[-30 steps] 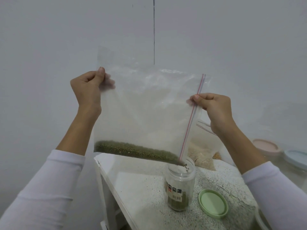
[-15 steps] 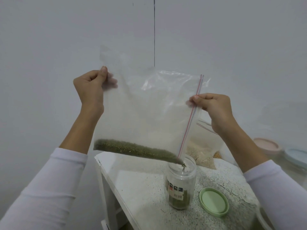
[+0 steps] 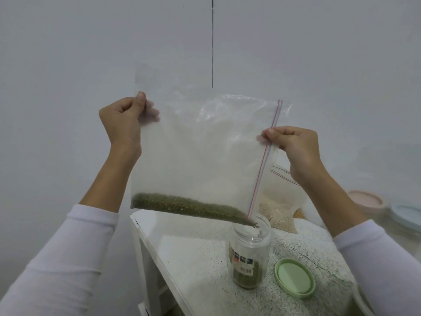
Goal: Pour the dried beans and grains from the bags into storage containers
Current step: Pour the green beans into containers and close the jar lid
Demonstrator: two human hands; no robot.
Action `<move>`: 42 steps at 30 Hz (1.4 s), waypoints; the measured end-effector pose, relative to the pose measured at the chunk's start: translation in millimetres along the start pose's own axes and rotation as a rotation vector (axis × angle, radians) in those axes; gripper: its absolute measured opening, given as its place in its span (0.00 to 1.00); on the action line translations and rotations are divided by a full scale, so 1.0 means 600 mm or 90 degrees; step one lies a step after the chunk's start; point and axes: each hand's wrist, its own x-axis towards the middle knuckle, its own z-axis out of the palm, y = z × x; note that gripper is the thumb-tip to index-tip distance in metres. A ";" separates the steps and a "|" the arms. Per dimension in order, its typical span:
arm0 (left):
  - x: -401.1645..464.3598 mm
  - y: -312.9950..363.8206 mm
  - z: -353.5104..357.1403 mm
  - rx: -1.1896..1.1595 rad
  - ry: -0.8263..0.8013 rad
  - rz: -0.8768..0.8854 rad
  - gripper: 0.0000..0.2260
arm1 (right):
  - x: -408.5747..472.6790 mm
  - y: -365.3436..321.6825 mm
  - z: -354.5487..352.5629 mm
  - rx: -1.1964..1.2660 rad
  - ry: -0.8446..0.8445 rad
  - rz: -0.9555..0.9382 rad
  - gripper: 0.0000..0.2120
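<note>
Barely anything's shifted since a second ago, beans (image 3: 189, 205) just slid closer to the low corner. Lid (image 3: 295, 278) lies on the worktop (image 3: 200, 258) beside the jar (image 3: 249, 252). Bag (image 3: 205, 156) hangs tilted, zip edge running down-right into the jar mouth. Left hand (image 3: 121, 120) pinches the top-left edge, right hand (image 3: 293, 142) pinches the zip. Another bag (image 3: 282, 201) behind is partly hidden.

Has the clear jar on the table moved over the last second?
No. The clear jar stands at the same spot beside the green lid on the table, under the bag corner.
</note>
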 end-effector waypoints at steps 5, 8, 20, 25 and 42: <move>-0.006 0.001 0.001 0.010 -0.024 0.003 0.10 | -0.001 0.004 0.002 0.004 0.007 0.005 0.04; -0.002 -0.002 -0.002 0.007 0.001 -0.003 0.10 | 0.000 0.002 0.002 0.013 0.025 0.000 0.03; -0.007 -0.001 0.009 0.016 -0.019 0.013 0.10 | -0.005 0.003 -0.003 -0.010 0.012 0.014 0.04; -0.004 -0.003 0.007 0.006 0.003 0.009 0.10 | -0.004 0.002 -0.006 -0.019 0.007 0.021 0.04; -0.003 0.002 0.014 0.026 -0.012 0.013 0.11 | -0.002 0.006 -0.012 -0.011 0.026 0.010 0.05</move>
